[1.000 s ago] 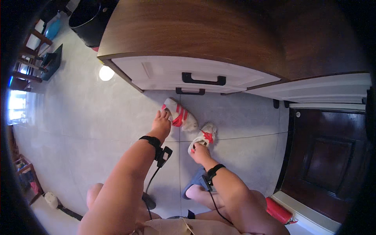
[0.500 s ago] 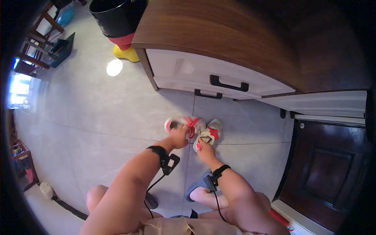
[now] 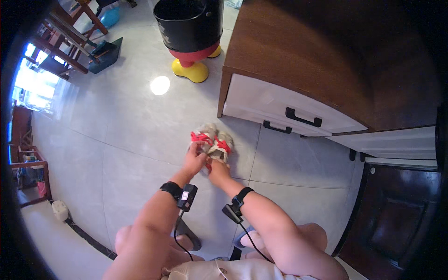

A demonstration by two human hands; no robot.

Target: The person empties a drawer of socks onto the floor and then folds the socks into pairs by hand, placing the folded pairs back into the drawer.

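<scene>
A pair of light-coloured sneakers with red laces stands on the floor, side by side, toes pointing away from me. My left hand [image 3: 194, 161] grips the left sneaker [image 3: 204, 134] near its heel opening, fingers partly hidden by the shoe. Close beside it, my right hand [image 3: 218, 172] is closed at the heel of the right sneaker [image 3: 223, 143]; its fingertips are mostly hidden. The two hands nearly touch. Each wrist wears a black strap with a small cabled device.
A brown-topped cabinet [image 3: 280, 56] with white drawers and black handles stands at the right, its corner just beyond the shoes. Farther off is a black bin [image 3: 189, 28] on yellow feet. A dustpan [image 3: 106, 56] lies far left by wooden chairs. A dark door [image 3: 396, 205] is at the right.
Both sneakers have shifted left, toward the cabinet's left corner. The left one has turned from sideways to toe-away, alongside the right. The head view has swung left.
</scene>
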